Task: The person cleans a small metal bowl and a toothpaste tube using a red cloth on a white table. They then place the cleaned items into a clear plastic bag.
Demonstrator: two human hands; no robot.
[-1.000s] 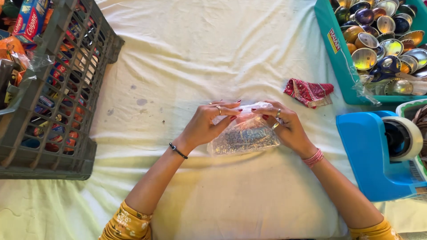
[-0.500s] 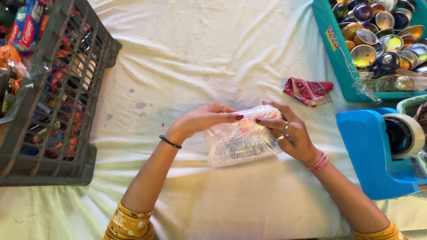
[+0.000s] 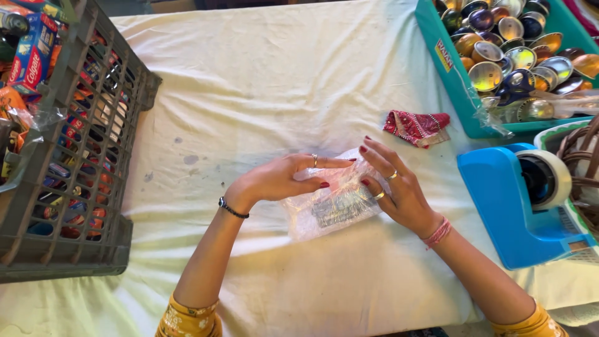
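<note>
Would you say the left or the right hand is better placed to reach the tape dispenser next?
Probably the right hand: it lies on the clear plastic bag on the side nearer the blue tape dispenser; the left hand lies farther away.

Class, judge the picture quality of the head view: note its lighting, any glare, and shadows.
Head view: soft, even light on the white cloth-covered table; glare glints on the clear crinkled plastic bag between left hand and right hand, and on shiny metal bowls; faint shadows under the forearms.
</note>
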